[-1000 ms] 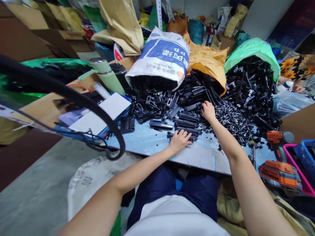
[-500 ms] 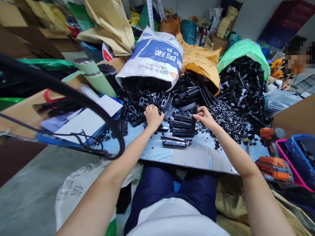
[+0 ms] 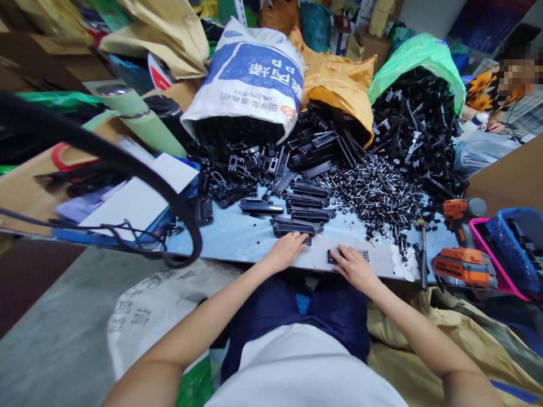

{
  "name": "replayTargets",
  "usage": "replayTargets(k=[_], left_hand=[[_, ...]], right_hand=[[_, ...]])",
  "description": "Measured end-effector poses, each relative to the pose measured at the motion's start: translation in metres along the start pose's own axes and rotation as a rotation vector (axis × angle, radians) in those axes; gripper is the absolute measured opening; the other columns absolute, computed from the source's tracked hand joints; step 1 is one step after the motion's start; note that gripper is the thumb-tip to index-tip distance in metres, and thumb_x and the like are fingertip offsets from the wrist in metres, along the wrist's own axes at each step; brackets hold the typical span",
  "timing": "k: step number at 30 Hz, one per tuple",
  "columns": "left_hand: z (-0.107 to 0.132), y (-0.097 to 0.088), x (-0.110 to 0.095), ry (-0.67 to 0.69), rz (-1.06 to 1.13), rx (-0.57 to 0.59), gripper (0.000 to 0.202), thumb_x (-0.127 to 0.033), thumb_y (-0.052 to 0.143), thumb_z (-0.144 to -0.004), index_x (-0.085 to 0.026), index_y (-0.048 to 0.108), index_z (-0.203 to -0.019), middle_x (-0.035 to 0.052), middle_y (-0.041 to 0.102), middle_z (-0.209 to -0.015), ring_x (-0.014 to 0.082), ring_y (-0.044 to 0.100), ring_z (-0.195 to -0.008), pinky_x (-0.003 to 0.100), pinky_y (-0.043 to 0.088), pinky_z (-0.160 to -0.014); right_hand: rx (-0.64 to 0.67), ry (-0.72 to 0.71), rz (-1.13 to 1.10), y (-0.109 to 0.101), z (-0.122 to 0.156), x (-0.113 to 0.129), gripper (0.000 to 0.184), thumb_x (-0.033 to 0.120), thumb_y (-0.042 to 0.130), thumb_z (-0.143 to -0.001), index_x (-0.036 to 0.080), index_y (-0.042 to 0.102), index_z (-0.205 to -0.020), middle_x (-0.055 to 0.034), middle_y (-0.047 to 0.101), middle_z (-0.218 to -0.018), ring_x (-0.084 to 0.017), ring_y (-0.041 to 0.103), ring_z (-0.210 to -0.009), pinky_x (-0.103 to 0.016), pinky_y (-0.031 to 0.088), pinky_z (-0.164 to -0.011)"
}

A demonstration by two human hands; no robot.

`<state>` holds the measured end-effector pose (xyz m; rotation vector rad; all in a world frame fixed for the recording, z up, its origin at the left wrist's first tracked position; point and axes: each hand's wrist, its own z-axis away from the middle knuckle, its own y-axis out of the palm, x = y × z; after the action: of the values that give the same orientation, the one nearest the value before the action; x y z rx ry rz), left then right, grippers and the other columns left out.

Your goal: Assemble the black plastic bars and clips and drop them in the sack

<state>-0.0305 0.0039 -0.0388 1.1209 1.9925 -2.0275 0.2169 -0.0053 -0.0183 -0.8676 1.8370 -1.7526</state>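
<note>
My left hand rests at the near edge of the blue-grey table, fingertips touching a black plastic bar, fingers loosely spread. My right hand lies flat over a black comb-like plastic part near the table's front edge. Behind both hands is a short row of black bars, and farther back a heap of small black-and-silver screws.
Sacks spill black parts at the back: a white-blue sack, a yellow sack, a green sack. An orange cordless drill and pink and blue baskets sit right. White card lies left. Another person sits far right.
Both hands have drawn back from the piles to the near table edge. The right hand brought a black comb-like part down and now presses it flat; the left moved to the nearest bar.
</note>
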Motion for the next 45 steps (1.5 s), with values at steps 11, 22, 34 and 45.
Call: replayTargets(k=[11,22,34,45], left_hand=[[-0.001,-0.002,-0.052,-0.212,0.753,-0.309,0.041,-0.035,0.044,-0.086,-0.011,0.056,-0.117,0.0088,0.060,-0.092,0.0091,0.054,-0.059,0.023,0.047,-0.059],[-0.001,-0.013,-0.059,-0.062,0.482,-0.438,0.033,-0.028,0.044,-0.087,-0.012,0.060,-0.111,0.0086,0.061,-0.086,0.0154,0.058,-0.082,0.027,0.047,-0.077],[-0.006,0.009,-0.077,-0.125,0.552,-0.694,0.034,-0.032,0.036,-0.091,-0.014,0.056,-0.113,0.0096,0.055,-0.093,0.0122,0.056,-0.074,0.025,0.049,-0.068],[0.028,0.026,-0.045,-0.264,0.225,-0.437,0.050,-0.012,0.042,-0.074,-0.017,0.044,-0.124,0.0129,0.046,-0.118,0.0262,0.043,-0.115,0.046,0.037,-0.097]], right_hand=[[-0.075,0.579,-1.357,-0.007,-0.044,0.034,0.075,0.061,0.041,-0.080,0.013,0.034,-0.137,-0.0067,0.056,-0.079,-0.012,0.053,-0.059,-0.027,0.050,-0.051],[-0.143,0.233,-1.063,-0.028,-0.046,0.015,0.050,0.048,0.046,-0.084,0.021,0.050,-0.126,-0.0063,0.052,-0.094,-0.007,0.049,-0.059,-0.021,0.049,-0.053],[-0.355,0.202,-0.839,-0.007,-0.042,0.049,0.049,0.042,0.033,-0.092,0.019,0.039,-0.134,-0.0086,0.053,-0.094,-0.012,0.054,-0.073,-0.027,0.050,-0.067],[-0.445,0.730,0.076,-0.083,-0.115,-0.167,0.034,0.021,0.038,-0.088,0.007,0.054,-0.115,-0.0168,0.049,-0.116,-0.023,0.043,-0.108,-0.036,0.035,-0.095]])
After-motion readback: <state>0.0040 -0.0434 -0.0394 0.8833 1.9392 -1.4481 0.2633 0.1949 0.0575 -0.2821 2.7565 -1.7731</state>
